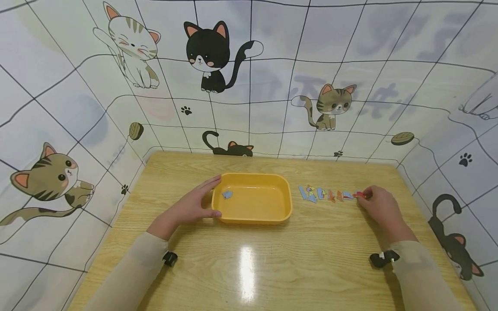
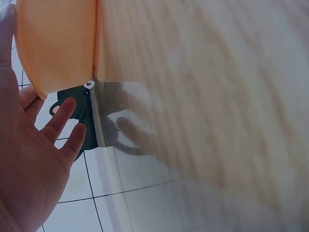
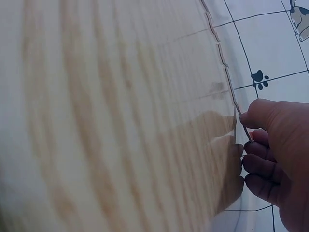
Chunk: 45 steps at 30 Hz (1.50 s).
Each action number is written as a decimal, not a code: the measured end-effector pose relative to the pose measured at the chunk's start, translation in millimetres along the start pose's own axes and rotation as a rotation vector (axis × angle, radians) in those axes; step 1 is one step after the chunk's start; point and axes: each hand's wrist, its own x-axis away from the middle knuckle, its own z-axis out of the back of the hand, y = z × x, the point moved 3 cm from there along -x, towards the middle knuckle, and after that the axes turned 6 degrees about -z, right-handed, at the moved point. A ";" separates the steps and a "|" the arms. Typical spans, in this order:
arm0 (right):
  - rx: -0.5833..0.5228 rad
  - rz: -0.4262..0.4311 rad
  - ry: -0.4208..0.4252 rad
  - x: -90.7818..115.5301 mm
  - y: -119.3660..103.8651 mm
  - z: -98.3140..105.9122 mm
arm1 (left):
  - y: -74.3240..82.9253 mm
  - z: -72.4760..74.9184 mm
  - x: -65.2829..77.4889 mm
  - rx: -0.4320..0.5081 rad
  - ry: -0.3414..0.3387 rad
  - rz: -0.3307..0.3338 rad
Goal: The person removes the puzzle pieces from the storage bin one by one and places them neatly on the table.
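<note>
At the left end of a yellow plastic tray (image 1: 256, 221), my left hand (image 1: 194, 199) holds the rim, thumb near the front corner and fingertips near the back one. The left wrist view shows the tray (image 2: 57, 43) against the thumb and a fingertip, other fingers spread off it. A small blue puzzle piece (image 1: 227, 195) lies inside the tray near its left wall. To the right, my right hand (image 1: 383, 209) pinches a red puzzle piece (image 1: 359, 195) at the right end of a row of small, flat colourful pieces (image 1: 320, 193). Its fingers partly hide that piece.
A light wooden table (image 1: 249, 263) carries everything. Close behind it stands a wall covering (image 1: 264, 86) with cat drawings and grid lines, which also runs along both sides. Black straps (image 1: 383, 258) sit at the wrists.
</note>
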 end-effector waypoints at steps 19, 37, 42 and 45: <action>-0.087 0.023 -0.004 -2.1 3.4 -4.5 | 2.4 0.5 0.6 0.017 -0.004 -0.001; -0.268 0.264 -0.016 24.5 -127.0 -0.2 | -0.4 0.6 1.3 0.020 0.002 -0.007; -0.284 0.369 -0.026 30.7 -168.5 -5.5 | -0.9 1.0 1.3 0.026 0.001 -0.009; -0.293 0.437 -0.053 31.3 -189.5 -10.3 | -0.7 1.0 0.3 0.032 -0.002 -0.016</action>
